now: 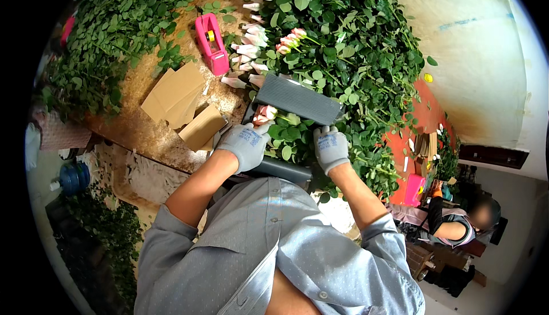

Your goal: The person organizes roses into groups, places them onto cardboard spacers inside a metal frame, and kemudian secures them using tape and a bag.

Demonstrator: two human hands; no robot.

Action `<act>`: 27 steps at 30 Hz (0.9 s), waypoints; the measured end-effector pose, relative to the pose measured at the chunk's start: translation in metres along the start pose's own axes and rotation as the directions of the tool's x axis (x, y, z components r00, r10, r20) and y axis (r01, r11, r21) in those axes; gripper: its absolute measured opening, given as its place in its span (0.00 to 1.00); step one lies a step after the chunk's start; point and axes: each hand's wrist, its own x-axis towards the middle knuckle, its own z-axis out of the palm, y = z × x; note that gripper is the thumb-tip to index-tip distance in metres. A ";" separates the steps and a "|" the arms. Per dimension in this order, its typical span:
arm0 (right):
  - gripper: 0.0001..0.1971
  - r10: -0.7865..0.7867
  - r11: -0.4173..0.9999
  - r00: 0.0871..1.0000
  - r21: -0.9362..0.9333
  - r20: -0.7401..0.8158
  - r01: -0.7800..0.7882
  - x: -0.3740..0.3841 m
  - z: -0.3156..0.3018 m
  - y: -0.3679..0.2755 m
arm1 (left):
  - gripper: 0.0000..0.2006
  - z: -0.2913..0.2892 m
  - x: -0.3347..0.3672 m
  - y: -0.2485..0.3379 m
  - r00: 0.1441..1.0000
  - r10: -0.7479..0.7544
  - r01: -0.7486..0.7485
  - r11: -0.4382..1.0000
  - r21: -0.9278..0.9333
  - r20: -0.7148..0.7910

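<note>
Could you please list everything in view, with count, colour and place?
Leafy stems: many, green, left and right
Sleeved buds: many, pale, top centre
Roses: two clusters, pink, centre and upper centre
Worktable: one, brown, centre left
Tape dispensers: at least two, pink, worktable and right
Cardboard: several pieces, brown, on worktable
Ribbed panel: one, dark grey, centre
Rounded bar: one, dark, by waist
Water bottle: one, blue, left
Red surface: one, red, right
Co-worker: one, dark clothing, right
Shirt: one, grey, bottom
Left hand: one, grey-gloved, at roses
Right hand: one, grey-gloved, below ribbed panel
</note>
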 end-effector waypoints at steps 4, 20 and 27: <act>0.09 0.049 0.998 0.999 -0.045 0.013 -0.048 0.003 0.008 -0.013 | 0.12 0.000 -0.003 0.002 0.999 -0.014 0.014 1.000 -0.019 -0.034; 0.12 -0.153 0.957 0.860 0.144 -0.487 0.252 0.063 -0.016 -0.067 | 0.10 -0.008 0.002 0.006 0.998 -0.008 0.006 1.000 -0.024 -0.063; 0.17 -0.217 0.939 0.826 0.118 -0.521 0.321 0.075 0.006 -0.071 | 0.15 -0.012 0.001 0.008 1.000 -0.015 0.015 1.000 0.002 -0.019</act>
